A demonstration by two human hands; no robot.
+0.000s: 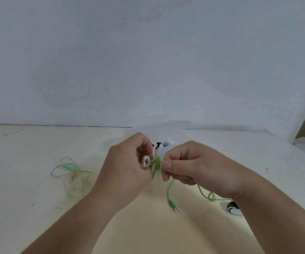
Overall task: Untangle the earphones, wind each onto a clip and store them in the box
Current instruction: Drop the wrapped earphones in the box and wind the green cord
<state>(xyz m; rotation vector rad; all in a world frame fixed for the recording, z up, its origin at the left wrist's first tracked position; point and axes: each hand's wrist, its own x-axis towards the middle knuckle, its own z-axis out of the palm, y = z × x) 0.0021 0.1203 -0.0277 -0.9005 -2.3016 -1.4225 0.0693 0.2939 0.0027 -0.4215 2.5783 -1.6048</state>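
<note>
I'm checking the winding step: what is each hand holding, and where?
The left hand grips the white clip at its looped end; the right hand pinches the green earphone cable right beside the wound turns.

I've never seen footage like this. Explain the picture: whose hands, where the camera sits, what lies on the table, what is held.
No machine here: a person works with bare hands, filmed by one camera worn on the head, looking forward and down. The left hand holds a white clip with green earphone cable wound by it. The right hand pinches that cable, whose plug trails toward the table. A second, yellowish earphone lies loose on the left. Behind the hands sit small clips, and a black-and-white object is partly hidden by the right wrist.
</note>
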